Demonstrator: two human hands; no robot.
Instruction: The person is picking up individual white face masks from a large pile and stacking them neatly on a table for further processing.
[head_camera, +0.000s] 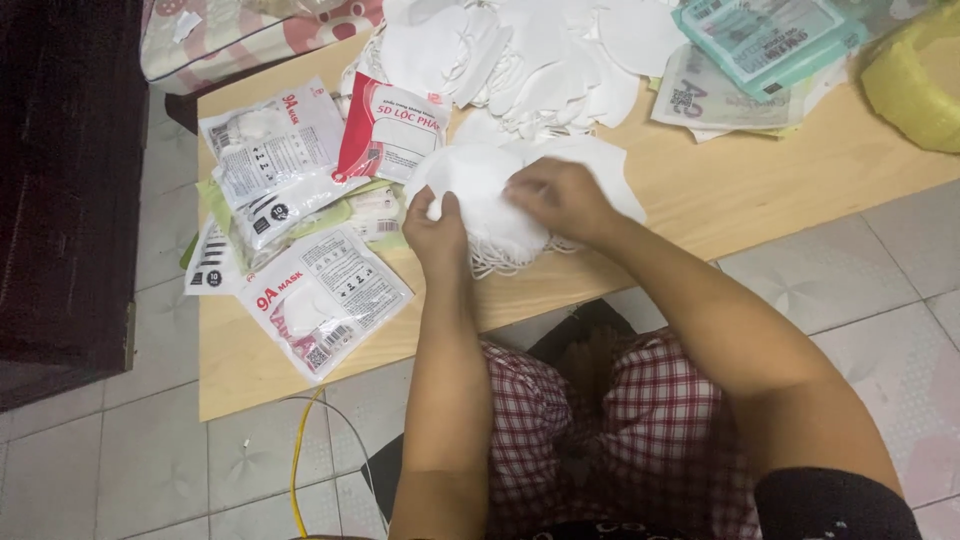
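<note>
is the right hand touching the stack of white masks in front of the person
Touching. The head view shows the right hand with its fingers pressed onto the stack of white masks, with no gap; the left hand grips the stack's near edge too.

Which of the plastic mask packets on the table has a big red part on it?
The upright packet with the red and white front, just beyond the left hand. The other flat packets left of it are mostly clear and white.
</note>
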